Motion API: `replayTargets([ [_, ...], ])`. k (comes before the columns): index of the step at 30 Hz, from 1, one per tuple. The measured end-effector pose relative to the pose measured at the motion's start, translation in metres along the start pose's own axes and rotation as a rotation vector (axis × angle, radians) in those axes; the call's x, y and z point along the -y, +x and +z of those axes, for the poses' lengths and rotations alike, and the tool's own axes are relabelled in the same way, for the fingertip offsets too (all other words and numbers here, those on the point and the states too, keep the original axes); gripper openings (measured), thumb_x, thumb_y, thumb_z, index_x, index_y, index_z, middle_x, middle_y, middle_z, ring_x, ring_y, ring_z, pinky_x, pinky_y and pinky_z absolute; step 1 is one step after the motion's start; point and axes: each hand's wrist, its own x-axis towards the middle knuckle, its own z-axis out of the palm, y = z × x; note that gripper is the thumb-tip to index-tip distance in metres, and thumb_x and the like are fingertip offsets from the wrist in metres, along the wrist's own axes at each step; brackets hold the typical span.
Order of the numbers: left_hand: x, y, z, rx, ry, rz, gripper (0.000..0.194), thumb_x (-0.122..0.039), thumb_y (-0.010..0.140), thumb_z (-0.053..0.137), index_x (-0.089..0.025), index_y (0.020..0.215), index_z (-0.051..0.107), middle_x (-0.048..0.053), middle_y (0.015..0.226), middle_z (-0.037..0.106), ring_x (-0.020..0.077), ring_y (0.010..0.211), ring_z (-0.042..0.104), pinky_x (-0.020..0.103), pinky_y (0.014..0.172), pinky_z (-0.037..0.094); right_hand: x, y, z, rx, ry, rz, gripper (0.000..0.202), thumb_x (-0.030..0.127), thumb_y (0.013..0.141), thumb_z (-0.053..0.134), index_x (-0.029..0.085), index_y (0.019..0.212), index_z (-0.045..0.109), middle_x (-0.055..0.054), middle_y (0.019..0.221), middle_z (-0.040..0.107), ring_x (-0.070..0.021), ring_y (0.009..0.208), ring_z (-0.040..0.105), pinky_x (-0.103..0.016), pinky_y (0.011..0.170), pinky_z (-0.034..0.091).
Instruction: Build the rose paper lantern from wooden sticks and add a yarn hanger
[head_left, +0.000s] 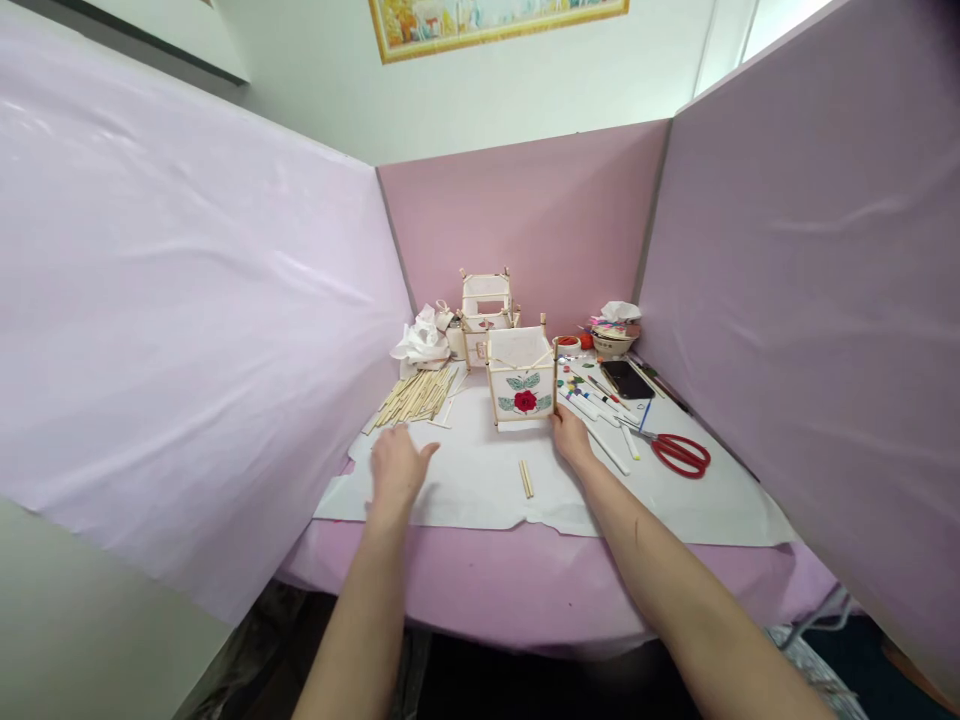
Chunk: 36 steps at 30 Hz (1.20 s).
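My right hand grips the lower right corner of a lantern-like box with a stick frame and white sides. Its front panel carries a red rose with green leaves. On the left, my left hand is over the white sheet with thumb and fingers apart, holding nothing. Just beyond it lies a pile of thin wooden sticks. Two short sticks rest on the sheet between my hands. Behind the rose box stands a second stick-framed box, partly hidden by it.
Red-handled scissors, a black phone and white markers lie to the right. A bowl of colourful items stands at the back right, crumpled white tissue at the back left. Pink-purple panels enclose the table on three sides.
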Motion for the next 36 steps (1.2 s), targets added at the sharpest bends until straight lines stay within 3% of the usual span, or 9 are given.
replayTargets([
  [2,-0.035,0.006,0.024,0.057,-0.215,0.148,0.053,-0.038,0.082,0.058,-0.010,0.127,0.050,0.019,0.127,0.056,0.0294,0.120,0.050,0.037,0.098,0.037,-0.001,-0.001,0.001,-0.010,-0.012,0.000,0.035,0.025,0.088,0.039,0.021,0.116,0.061,-0.007,0.105,0.069,-0.0237,0.094,0.061,-0.030,0.081,0.043],
  [5,-0.078,0.015,0.070,0.201,-0.454,0.116,0.056,-0.026,0.081,0.060,-0.008,0.132,0.046,0.021,0.126,0.058,0.0266,0.115,0.056,0.033,0.094,0.040,-0.001,-0.002,0.001,-0.026,-0.034,0.012,0.037,0.027,0.089,0.040,0.021,0.119,0.061,-0.008,0.103,0.069,-0.0244,0.093,0.062,-0.030,0.080,0.043],
  [7,-0.095,0.019,0.094,0.212,-0.512,0.131,0.054,-0.022,0.083,0.056,-0.009,0.134,0.044,0.018,0.120,0.063,0.0237,0.107,0.061,0.030,0.088,0.043,-0.001,-0.001,0.002,-0.032,-0.036,0.018,0.038,0.028,0.088,0.042,0.022,0.120,0.060,-0.008,0.102,0.070,-0.0245,0.092,0.062,-0.030,0.079,0.043],
  [9,-0.101,0.021,0.106,0.195,-0.549,0.164,0.046,-0.018,0.085,0.051,-0.014,0.131,0.050,0.013,0.112,0.068,0.0217,0.101,0.063,0.028,0.083,0.044,-0.001,0.001,0.003,-0.032,-0.031,0.020,0.038,0.028,0.088,0.042,0.022,0.121,0.060,-0.008,0.101,0.070,-0.0243,0.092,0.063,-0.030,0.078,0.043],
  [13,-0.096,0.021,0.108,0.158,-0.602,0.211,0.036,-0.017,0.084,0.049,-0.020,0.118,0.061,0.007,0.100,0.071,0.0205,0.091,0.064,0.026,0.077,0.044,-0.002,0.001,0.003,-0.051,0.007,-0.006,0.036,0.028,0.088,0.040,0.023,0.116,0.062,-0.006,0.099,0.071,-0.0235,0.090,0.063,-0.029,0.076,0.043],
  [19,-0.087,0.017,0.101,0.118,-0.663,0.232,0.037,-0.020,0.085,0.049,-0.022,0.120,0.061,0.005,0.095,0.072,0.0191,0.086,0.064,0.025,0.074,0.044,0.003,-0.006,0.001,-0.084,0.054,-0.082,0.035,0.030,0.089,0.037,0.025,0.114,0.062,-0.003,0.100,0.071,-0.0222,0.087,0.063,-0.028,0.075,0.043],
  [31,-0.077,0.020,0.102,0.205,-0.524,0.181,0.038,-0.015,0.081,0.052,-0.023,0.118,0.061,0.006,0.104,0.072,0.0203,0.094,0.065,0.026,0.079,0.045,0.005,-0.010,0.004,0.031,-0.095,-0.018,0.033,0.028,0.090,0.040,0.024,0.117,0.059,-0.007,0.098,0.070,-0.0222,0.090,0.063,-0.028,0.075,0.042],
  [36,-0.079,0.019,0.103,0.217,-0.484,0.190,0.035,-0.015,0.080,0.054,-0.022,0.114,0.062,0.006,0.101,0.071,0.0205,0.093,0.064,0.027,0.080,0.045,0.002,-0.009,0.003,-0.037,-0.008,-0.097,0.034,0.029,0.088,0.044,0.023,0.119,0.058,-0.006,0.102,0.069,-0.0210,0.093,0.062,-0.029,0.080,0.043],
])
